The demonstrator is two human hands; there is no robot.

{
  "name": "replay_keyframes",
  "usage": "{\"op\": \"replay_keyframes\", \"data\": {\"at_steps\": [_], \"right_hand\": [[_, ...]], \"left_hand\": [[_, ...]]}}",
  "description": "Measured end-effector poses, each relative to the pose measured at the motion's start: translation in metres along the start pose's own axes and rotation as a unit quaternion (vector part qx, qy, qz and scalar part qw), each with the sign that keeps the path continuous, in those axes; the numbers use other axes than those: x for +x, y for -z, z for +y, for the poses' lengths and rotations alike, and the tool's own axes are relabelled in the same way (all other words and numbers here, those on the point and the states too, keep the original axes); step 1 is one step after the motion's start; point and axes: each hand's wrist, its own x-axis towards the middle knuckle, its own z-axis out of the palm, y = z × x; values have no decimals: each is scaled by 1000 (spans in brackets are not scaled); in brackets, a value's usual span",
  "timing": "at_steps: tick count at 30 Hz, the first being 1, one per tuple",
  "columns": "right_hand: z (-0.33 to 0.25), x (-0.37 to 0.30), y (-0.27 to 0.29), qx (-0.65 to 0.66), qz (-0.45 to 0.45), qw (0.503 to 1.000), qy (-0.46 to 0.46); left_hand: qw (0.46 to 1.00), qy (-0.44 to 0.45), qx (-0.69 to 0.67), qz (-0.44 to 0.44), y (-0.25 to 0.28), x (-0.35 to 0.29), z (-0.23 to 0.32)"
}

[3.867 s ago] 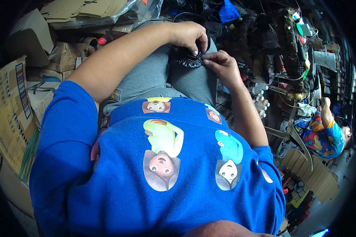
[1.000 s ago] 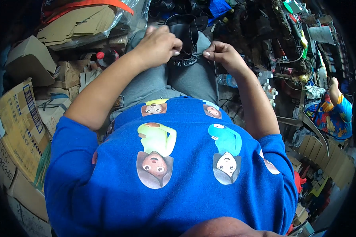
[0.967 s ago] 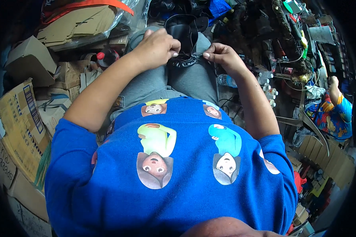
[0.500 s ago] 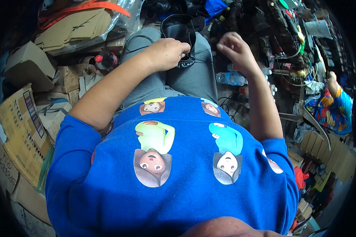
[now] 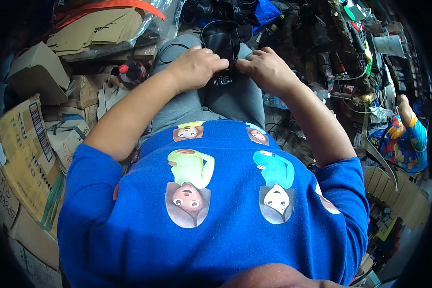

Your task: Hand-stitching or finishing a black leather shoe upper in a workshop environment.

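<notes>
A black leather piece (image 5: 220, 39), shaped like an open shoe, rests on my grey-trousered lap between my knees. My left hand (image 5: 200, 66) is closed at its near left edge, with thumb and fingers pinched on it. From the other side my right hand (image 5: 268, 71) meets its near right edge, the fingertips pressed together. Whatever is in that right pinch is too small to make out. Below the fingers, a dark gathered part of the piece hangs over my thighs, partly hidden by my hands. A thin black cord (image 5: 165, 50) loops over my left knee.
Cardboard boxes (image 5: 36, 72) and flattened card (image 5: 98, 29) under plastic crowd the left side. A red-capped bottle (image 5: 132, 72) stands by my left leg. Plastic bottles (image 5: 275, 102) lie to the right, before tangled tools and cables. Another person's arm (image 5: 405, 110) shows at far right.
My right hand has come in leftward and down from beside the black piece to its near edge, meeting my left hand. The left hand keeps its hold, slightly shifted.
</notes>
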Motion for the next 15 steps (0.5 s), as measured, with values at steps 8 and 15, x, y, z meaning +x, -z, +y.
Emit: {"op": "replay_keyframes", "data": {"at_steps": [8,15], "right_hand": [[66,-85,-30,386,48,856,-341],[-1,11,38,849,246,466,-25]], "left_hand": [[980,176,-22,93,73,-102,-32],[821,-47,-551,143,75,12,55]]}}
